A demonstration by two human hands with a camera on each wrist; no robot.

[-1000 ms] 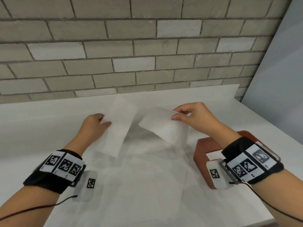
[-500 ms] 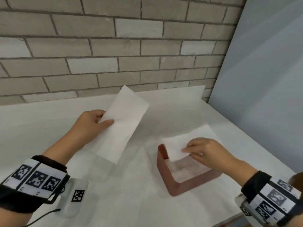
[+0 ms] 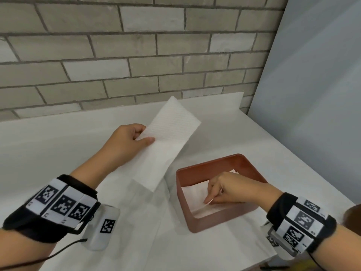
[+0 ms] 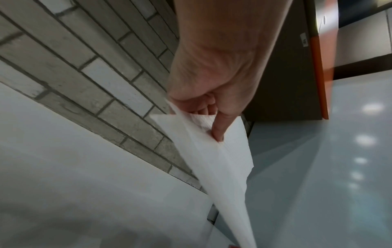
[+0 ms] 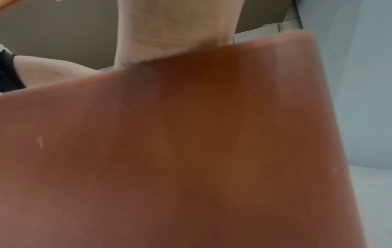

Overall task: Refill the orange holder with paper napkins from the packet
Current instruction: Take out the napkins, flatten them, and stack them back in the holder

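The orange holder [image 3: 213, 222] stands on the white table at the right. My right hand [image 3: 208, 201] reaches down inside it, index finger and thumb pinching a white napkin [image 3: 193, 194] that lies in the holder. In the right wrist view the holder's wall [image 5: 191, 151] fills the picture and hides the fingers. Left of the holder, my left hand [image 3: 143, 137] grips another white napkin [image 3: 170, 137] by its long edge and holds it tilted above the table. The left wrist view shows the thumb and fingers curled on this napkin [image 4: 224, 167]. A flat, crinkled, translucent wrapper [image 3: 140, 218] lies under both arms.
A brick wall [image 3: 117, 55] runs along the back of the table [image 3: 58, 145]. A pale grey panel [image 3: 312, 94] closes off the right side. The table's front right edge passes just beyond the holder.
My right hand has gone down from the holder's rim into the holder with its napkin. The left hand has kept its napkin and drifted slightly right.
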